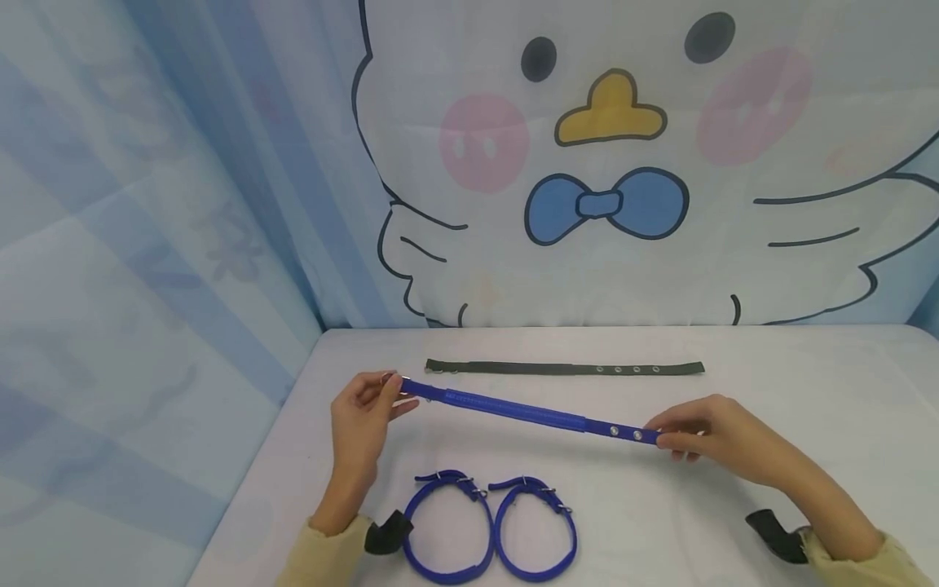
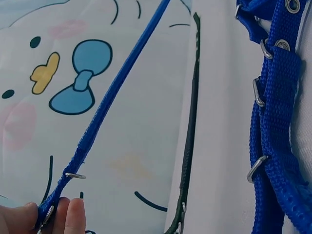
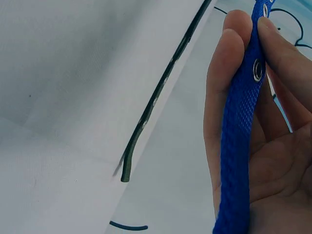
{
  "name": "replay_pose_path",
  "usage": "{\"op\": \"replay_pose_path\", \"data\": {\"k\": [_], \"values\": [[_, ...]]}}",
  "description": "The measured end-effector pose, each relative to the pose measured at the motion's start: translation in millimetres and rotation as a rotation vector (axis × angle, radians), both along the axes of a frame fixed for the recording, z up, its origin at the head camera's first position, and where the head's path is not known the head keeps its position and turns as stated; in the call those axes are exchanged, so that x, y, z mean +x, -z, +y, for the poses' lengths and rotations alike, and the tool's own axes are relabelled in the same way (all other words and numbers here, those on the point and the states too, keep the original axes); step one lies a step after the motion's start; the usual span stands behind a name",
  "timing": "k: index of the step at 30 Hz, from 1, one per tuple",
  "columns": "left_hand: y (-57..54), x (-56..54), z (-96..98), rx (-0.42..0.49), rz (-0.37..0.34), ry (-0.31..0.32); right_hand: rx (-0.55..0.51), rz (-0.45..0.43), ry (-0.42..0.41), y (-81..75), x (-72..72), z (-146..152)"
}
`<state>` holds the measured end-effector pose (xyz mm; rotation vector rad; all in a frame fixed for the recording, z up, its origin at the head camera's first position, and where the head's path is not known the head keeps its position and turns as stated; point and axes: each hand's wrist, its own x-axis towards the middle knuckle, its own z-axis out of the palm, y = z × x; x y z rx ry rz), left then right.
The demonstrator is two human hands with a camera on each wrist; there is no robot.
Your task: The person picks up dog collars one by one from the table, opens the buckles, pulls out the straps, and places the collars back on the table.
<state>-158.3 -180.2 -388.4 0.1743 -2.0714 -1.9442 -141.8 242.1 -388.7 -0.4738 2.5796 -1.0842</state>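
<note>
A blue webbing collar (image 1: 513,408) is stretched between both hands above the table, its left end higher than its right. My left hand (image 1: 363,420) pinches the buckle end, where metal fittings show in the left wrist view. With thumb and fingers, my right hand (image 1: 722,436) pinches the end with the metal eyelets; in the right wrist view the blue strap's tail (image 3: 236,170) hangs down along the palm. Behind, a dark green collar (image 1: 528,368) lies straight on the table. Two blue collars, one on the left (image 1: 449,530) and one on the right (image 1: 535,530), lie buckled into loops in front.
The white table (image 1: 623,522) ends at a printed curtain (image 1: 469,269) at the back. Another striped blue-and-white curtain (image 1: 147,326) hangs along the left side. A black strap (image 1: 389,534) is on the left wrist, and another black strap (image 1: 778,536) on the right.
</note>
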Motion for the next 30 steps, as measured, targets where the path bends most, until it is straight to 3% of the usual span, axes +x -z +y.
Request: {"op": "replay_pose_path", "data": {"k": [11, 19, 30], "values": [[7.3, -8.9, -7.3, -0.017, -0.025, -0.006, 0.012, -0.032, 0.05, 2.0, -4.3, 20.4], [8.7, -11.6, -11.7, -0.033, -0.086, -0.047, 0.038, -0.005, 0.109, 7.2, -10.4, 34.3], [9.4, -13.8, -13.5, -0.051, -0.115, -0.048, 0.029, 0.029, 0.216, -0.6, -16.4, 54.1]]}}
